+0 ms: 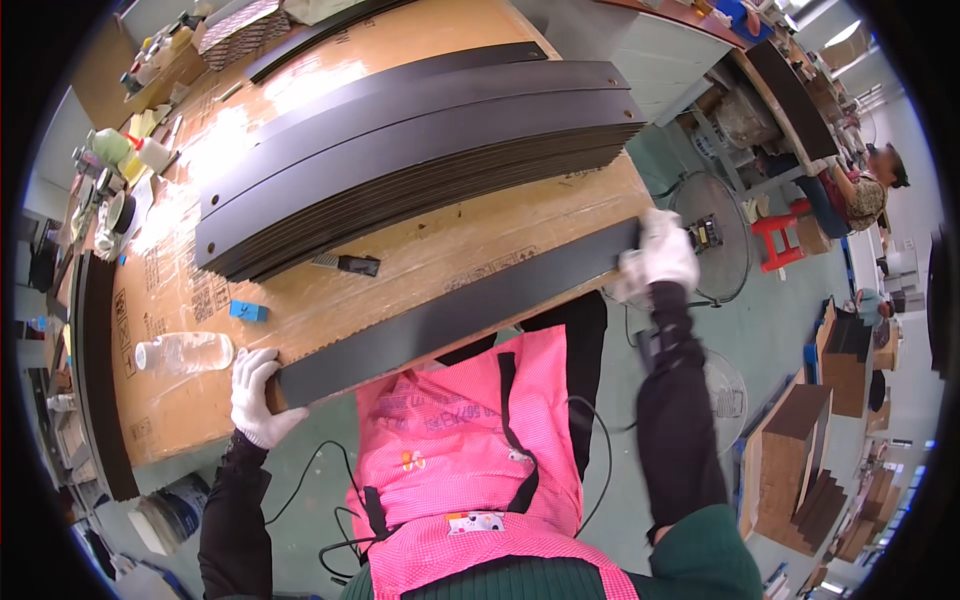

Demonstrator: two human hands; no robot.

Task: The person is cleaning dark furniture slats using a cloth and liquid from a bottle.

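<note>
A long, narrow dark grey board [450, 305] lies slantwise along the near edge of the cardboard-covered table [400, 240]. My left hand [262, 398], in a white glove, grips its left end with the thumb on the near side. At the far right end my right hand [660, 258], gloved too and slightly blurred, is closed round the board's end. Beyond the board rests a stack of similar dark boards [420, 150] with small holes near their ends. Between stack and board are a small black-handled tool [350, 264] and a blue block [248, 310].
A clear plastic bottle [185, 353] lies near my left hand. More dark boards [95, 380] line the table's left side. To the right stand a floor fan [710, 240] and a red stool [778, 240]; a seated person [850, 195] is farther off.
</note>
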